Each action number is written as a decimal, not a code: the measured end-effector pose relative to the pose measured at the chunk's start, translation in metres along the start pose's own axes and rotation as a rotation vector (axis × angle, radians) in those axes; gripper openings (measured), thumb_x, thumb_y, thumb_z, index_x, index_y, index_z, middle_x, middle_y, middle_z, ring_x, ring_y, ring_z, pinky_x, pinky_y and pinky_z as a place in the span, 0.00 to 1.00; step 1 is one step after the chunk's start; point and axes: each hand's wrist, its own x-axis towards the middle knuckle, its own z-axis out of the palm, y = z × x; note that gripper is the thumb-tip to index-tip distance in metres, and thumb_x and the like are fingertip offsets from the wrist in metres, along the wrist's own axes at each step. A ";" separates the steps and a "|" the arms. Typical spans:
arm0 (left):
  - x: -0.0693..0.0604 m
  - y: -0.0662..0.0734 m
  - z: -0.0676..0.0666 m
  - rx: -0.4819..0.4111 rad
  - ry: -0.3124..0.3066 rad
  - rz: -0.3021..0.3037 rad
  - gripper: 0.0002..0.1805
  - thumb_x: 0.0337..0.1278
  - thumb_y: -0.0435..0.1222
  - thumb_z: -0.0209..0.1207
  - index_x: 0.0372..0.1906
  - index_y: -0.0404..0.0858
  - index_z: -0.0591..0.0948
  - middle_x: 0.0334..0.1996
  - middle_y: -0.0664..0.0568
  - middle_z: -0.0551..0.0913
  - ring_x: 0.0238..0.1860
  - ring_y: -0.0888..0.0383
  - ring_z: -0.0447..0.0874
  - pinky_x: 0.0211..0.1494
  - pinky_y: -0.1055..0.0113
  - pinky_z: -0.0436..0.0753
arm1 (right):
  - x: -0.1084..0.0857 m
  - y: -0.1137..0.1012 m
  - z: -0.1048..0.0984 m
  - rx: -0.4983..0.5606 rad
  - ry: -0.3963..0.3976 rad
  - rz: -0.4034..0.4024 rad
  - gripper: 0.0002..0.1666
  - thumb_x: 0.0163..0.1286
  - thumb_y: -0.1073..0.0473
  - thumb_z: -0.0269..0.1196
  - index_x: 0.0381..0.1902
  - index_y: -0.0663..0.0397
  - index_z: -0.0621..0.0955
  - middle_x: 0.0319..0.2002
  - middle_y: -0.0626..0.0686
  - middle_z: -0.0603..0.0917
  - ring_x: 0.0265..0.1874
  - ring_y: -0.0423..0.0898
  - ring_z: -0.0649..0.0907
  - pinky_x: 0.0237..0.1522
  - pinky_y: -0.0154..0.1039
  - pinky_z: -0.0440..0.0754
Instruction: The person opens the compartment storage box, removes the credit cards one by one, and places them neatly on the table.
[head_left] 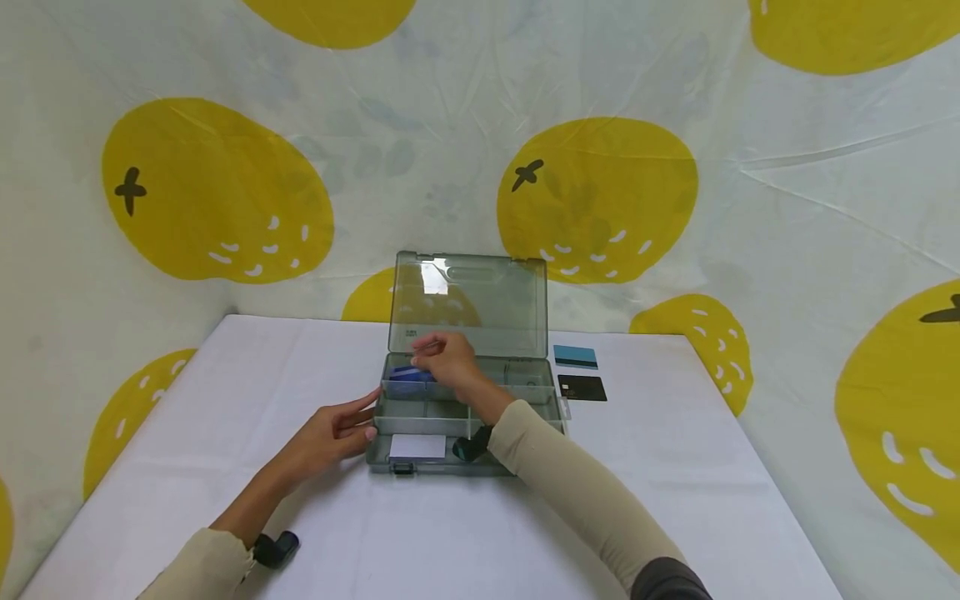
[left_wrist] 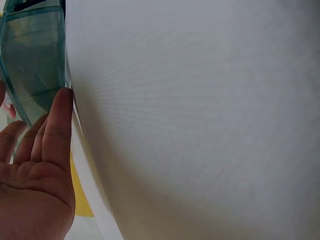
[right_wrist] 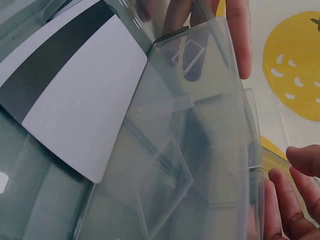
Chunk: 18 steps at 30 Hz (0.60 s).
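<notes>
A grey-green clear plastic box (head_left: pixel 401 425) stands with its lid (head_left: pixel 468 304) up. My left hand (head_left: pixel 322 437) rests against its left side, fingers fairly straight; the left wrist view also shows that hand (left_wrist: pixel 40 185) at the box wall (left_wrist: pixel 35 50). Above the back left compartment is my right hand (head_left: pixel 450 362), its fingertips bent close to a blue card (head_left: pixel 411 375); whether they grip it cannot be told. In the right wrist view the right hand (right_wrist: pixel 295 205) is partly cut off. A white card (head_left: pixel 417 447) lies in the front left compartment, and its dark stripe shows on this card (right_wrist: pixel 85 95) from the right wrist.
Right of the box, a light blue card with a black stripe (head_left: pixel 576 357) lies on the white tablecloth (head_left: pixel 637 492) behind a black card (head_left: pixel 582 388). Clear dividers (head_left: pixel 420 420) split the box into several compartments. A cloth with yellow fruit prints (head_left: pixel 442 150) hangs behind the table.
</notes>
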 end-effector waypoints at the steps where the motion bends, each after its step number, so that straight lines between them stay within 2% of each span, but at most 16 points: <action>1: 0.000 0.000 0.000 0.002 0.002 -0.001 0.40 0.77 0.36 0.62 0.86 0.43 0.58 0.81 0.32 0.62 0.77 0.32 0.69 0.67 0.60 0.86 | -0.001 -0.001 0.000 -0.006 0.011 -0.011 0.18 0.67 0.67 0.74 0.54 0.59 0.88 0.46 0.54 0.92 0.43 0.46 0.89 0.47 0.39 0.90; 6: 0.000 0.000 0.000 0.003 0.003 -0.003 0.40 0.77 0.36 0.62 0.86 0.43 0.58 0.81 0.32 0.61 0.77 0.32 0.69 0.67 0.59 0.85 | -0.003 -0.003 -0.001 -0.005 0.058 -0.040 0.20 0.63 0.72 0.75 0.54 0.60 0.89 0.53 0.60 0.89 0.47 0.49 0.89 0.48 0.39 0.90; 11: 0.000 0.000 0.000 0.009 0.007 -0.014 0.40 0.77 0.37 0.62 0.86 0.44 0.58 0.82 0.32 0.61 0.77 0.33 0.70 0.67 0.58 0.85 | -0.005 -0.004 -0.002 0.022 0.100 -0.033 0.20 0.62 0.73 0.74 0.53 0.60 0.89 0.56 0.65 0.86 0.42 0.47 0.88 0.39 0.36 0.88; 14: 0.000 0.001 0.000 0.014 0.008 -0.016 0.40 0.77 0.37 0.62 0.86 0.45 0.58 0.82 0.32 0.61 0.77 0.33 0.71 0.67 0.58 0.85 | -0.006 -0.004 -0.002 0.058 0.095 -0.023 0.19 0.62 0.73 0.73 0.52 0.63 0.89 0.52 0.65 0.86 0.37 0.45 0.88 0.37 0.35 0.90; 18: 0.000 0.000 0.000 0.009 0.006 -0.009 0.40 0.77 0.37 0.62 0.86 0.45 0.58 0.82 0.32 0.61 0.77 0.33 0.71 0.67 0.59 0.85 | -0.007 -0.005 -0.002 0.092 0.048 0.009 0.15 0.64 0.74 0.73 0.50 0.66 0.89 0.46 0.61 0.88 0.34 0.46 0.90 0.39 0.38 0.93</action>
